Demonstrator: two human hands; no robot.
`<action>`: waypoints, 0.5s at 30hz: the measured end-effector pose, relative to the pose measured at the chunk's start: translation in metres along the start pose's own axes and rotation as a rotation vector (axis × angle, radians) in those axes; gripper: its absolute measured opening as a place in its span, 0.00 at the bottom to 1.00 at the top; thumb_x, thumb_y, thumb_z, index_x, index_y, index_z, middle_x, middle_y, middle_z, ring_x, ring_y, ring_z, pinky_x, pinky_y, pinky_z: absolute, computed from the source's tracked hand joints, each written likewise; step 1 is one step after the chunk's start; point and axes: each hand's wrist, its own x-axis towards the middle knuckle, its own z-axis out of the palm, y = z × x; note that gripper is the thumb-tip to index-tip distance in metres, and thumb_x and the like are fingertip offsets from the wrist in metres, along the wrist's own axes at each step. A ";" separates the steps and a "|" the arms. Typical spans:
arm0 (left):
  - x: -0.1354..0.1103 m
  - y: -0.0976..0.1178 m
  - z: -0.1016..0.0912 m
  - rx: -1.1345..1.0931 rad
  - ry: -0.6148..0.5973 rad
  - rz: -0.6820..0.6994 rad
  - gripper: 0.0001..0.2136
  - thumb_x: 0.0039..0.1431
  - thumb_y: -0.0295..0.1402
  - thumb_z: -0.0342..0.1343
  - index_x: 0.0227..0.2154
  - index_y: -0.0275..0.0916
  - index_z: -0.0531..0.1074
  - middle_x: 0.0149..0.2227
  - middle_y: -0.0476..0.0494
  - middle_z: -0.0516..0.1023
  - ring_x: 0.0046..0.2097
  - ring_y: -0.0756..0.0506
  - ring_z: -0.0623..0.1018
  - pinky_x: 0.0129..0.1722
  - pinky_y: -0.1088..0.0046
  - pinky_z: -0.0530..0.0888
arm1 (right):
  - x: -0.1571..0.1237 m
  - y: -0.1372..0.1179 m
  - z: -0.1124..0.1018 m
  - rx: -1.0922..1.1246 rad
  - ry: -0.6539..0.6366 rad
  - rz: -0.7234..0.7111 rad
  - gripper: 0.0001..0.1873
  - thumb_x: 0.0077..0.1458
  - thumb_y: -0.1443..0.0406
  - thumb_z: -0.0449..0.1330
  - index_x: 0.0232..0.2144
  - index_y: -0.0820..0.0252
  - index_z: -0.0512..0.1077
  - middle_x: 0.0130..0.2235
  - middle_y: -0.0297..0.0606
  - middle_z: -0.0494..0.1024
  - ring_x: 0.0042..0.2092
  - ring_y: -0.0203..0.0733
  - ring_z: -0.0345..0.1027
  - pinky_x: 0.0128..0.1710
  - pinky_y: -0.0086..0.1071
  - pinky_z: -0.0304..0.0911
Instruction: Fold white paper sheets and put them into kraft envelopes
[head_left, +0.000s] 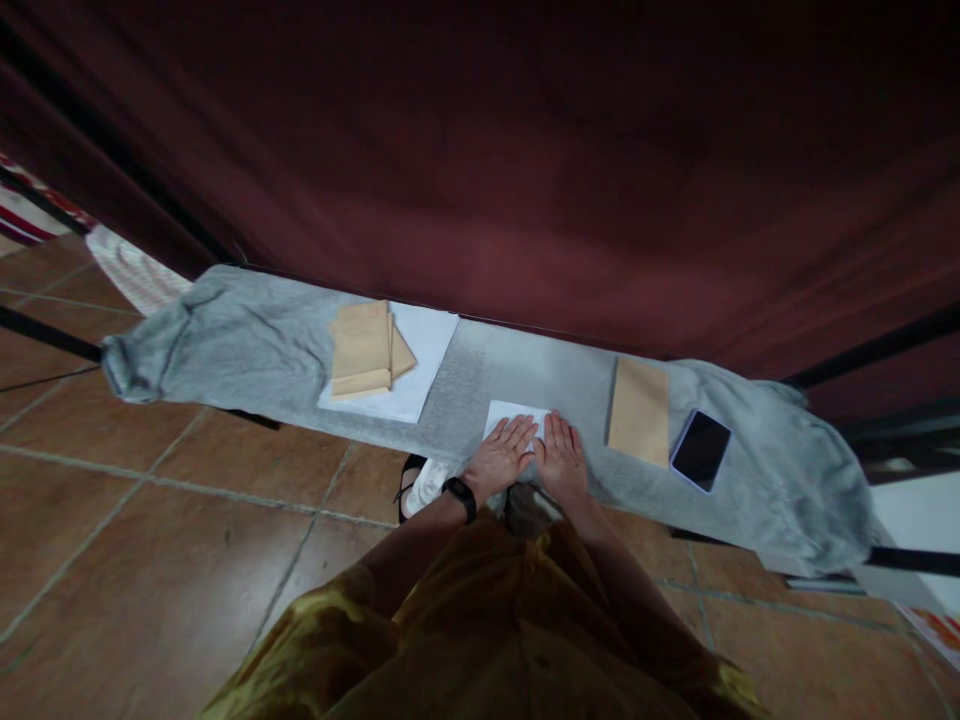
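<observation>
A small white sheet of paper, which looks folded, lies on the grey cloth near the front edge. My left hand, with a black band on the wrist, presses flat on it, fingers stretched out. Beside it my right hand also lies flat, its fingertips at the paper's right side. Both hands are open and cover much of the sheet. To the right rests a single brown envelope. On the left, several brown envelopes are piled on a stack of larger white paper.
A phone with a dark screen lies right of the single envelope. The grey cloth covers a long narrow board, bunched at both ends. A dark red curtain hangs right behind it. Brown floor tiles show below, with black bars at both sides.
</observation>
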 end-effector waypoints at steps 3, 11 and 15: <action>-0.002 -0.002 0.001 -0.015 0.008 0.020 0.28 0.75 0.44 0.41 0.71 0.36 0.54 0.74 0.37 0.53 0.74 0.41 0.53 0.73 0.55 0.52 | -0.001 -0.001 -0.006 0.010 0.012 -0.028 0.29 0.72 0.64 0.43 0.70 0.72 0.56 0.70 0.58 0.60 0.70 0.57 0.55 0.67 0.57 0.51; -0.006 -0.008 -0.005 -0.073 0.002 0.064 0.29 0.74 0.45 0.42 0.72 0.37 0.51 0.74 0.35 0.51 0.75 0.42 0.49 0.73 0.54 0.49 | -0.030 0.001 -0.023 0.054 -0.052 -0.109 0.30 0.71 0.64 0.44 0.71 0.65 0.55 0.69 0.49 0.63 0.69 0.51 0.57 0.70 0.53 0.47; -0.003 -0.004 -0.008 -0.122 -0.012 0.108 0.27 0.75 0.45 0.39 0.71 0.40 0.53 0.74 0.40 0.53 0.75 0.44 0.50 0.73 0.56 0.48 | -0.051 0.005 -0.024 0.085 -0.029 -0.142 0.28 0.70 0.65 0.47 0.70 0.61 0.60 0.68 0.46 0.66 0.69 0.50 0.59 0.71 0.52 0.45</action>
